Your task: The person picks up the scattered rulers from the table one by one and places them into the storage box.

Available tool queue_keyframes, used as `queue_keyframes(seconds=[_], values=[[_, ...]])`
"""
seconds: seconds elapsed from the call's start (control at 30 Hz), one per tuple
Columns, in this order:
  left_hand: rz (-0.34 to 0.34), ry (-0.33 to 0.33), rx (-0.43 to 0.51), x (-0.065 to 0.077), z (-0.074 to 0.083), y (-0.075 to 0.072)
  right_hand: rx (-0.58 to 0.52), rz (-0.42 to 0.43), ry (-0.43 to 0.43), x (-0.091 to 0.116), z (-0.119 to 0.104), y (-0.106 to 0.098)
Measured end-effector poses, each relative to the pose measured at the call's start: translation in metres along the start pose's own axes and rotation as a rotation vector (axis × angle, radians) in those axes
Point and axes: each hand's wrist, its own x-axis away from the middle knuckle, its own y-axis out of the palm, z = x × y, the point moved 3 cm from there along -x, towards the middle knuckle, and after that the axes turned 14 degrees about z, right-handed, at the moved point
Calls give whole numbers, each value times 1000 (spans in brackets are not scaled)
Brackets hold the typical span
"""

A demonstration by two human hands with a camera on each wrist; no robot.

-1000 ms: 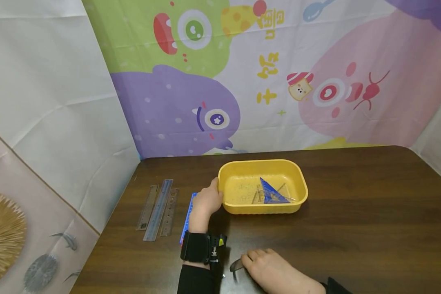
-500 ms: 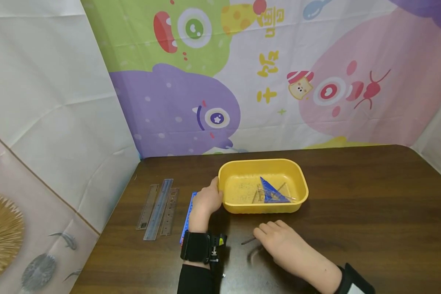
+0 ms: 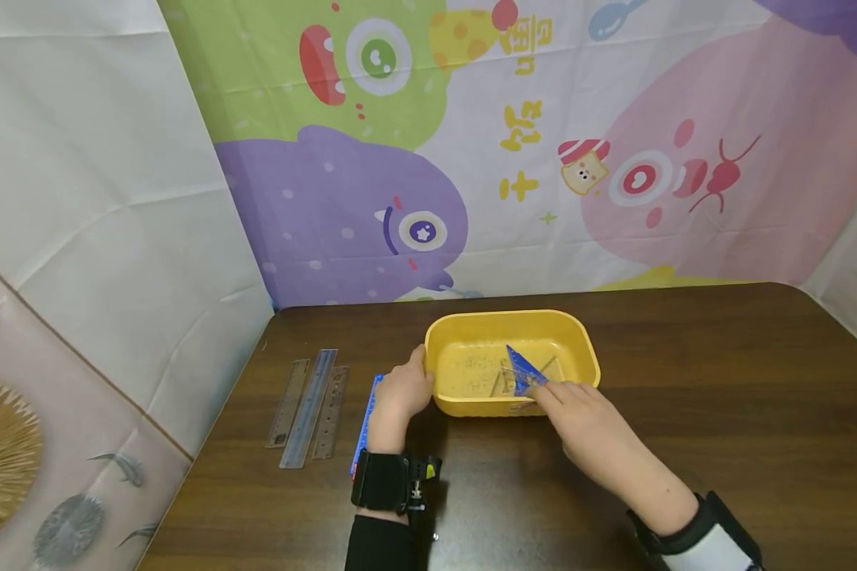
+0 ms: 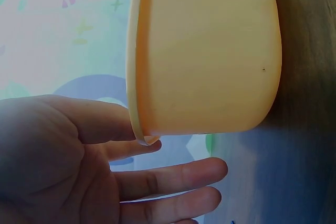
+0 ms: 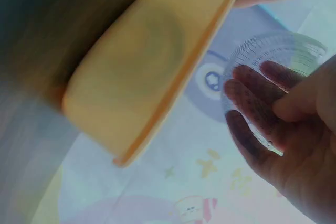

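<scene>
A yellow plastic basin (image 3: 446, 406) stands on the table with a blue set square (image 3: 520, 366) and clear set squares (image 3: 553, 367) inside. My left hand (image 3: 402, 388) pinches its left rim between thumb and index finger; the other fingers stretch out below the rim, apart from the wall, in the left wrist view. At the basin's near right edge, my right hand (image 3: 591, 416) pinches a clear protractor (image 5: 281, 45), whose curved scale shows plainly in the right wrist view. In the head view the protractor is mostly hidden by the fingers and hard to see against the yellow.
Left of the basin lie several rulers: a narrow clear one (image 3: 288, 404), a longer bluish one (image 3: 307, 412), another short clear one (image 3: 330, 414) and a blue one (image 3: 365, 428) partly covered by my left arm. A cartoon cloth (image 3: 528, 262) hangs behind the table (image 3: 721, 396).
My right hand has carried the protractor from the table's near edge forward and right to the basin's near rim. My left hand and the basin have stayed in place.
</scene>
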Motion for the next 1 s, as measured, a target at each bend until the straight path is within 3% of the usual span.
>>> queue_keyframes(seconds=[0.27, 0.77, 1.0], values=[[-4, -5, 7, 0, 2, -2, -25, 70, 28, 2, 17, 8], [-18, -7, 21, 2, -1, 1, -37, -2, 119, 9, 30, 17], [-15, -9, 22, 2, 0, 2, -36, 25, 135, 10, 32, 18]])
